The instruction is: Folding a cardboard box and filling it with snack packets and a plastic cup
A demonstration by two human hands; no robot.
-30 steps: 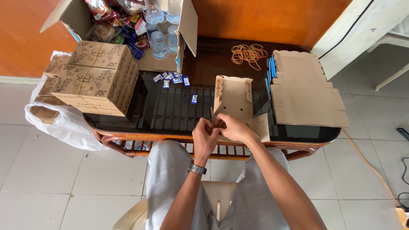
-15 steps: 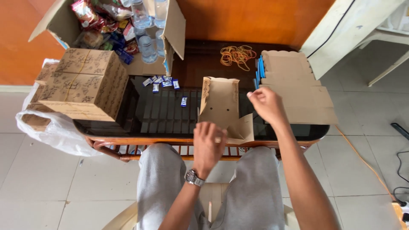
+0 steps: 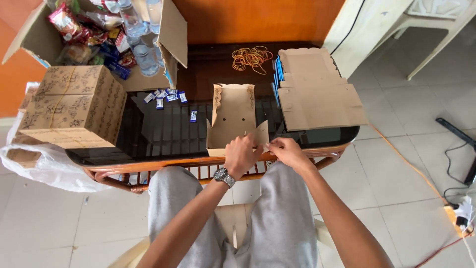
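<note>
Two hands meet at the half-folded cardboard box [image 3: 232, 116]'s near edge, left hand [image 3: 241, 155] and right hand [image 3: 287, 150] each pinching its near flap, box stretching far across the tabletop [image 3: 163, 134].

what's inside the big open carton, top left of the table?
The open carton holds clear plastic water bottles and colourful snack packets, piled loosely. Whatever lies beneath that top layer is covered.

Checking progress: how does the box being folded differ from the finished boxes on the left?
The box blank lies open and partly folded in both hands; the finished boxes are closed, stacked and banded. The blank shows plain inside; the finished ones show printed pattern. Both are brown cardboard.
</note>
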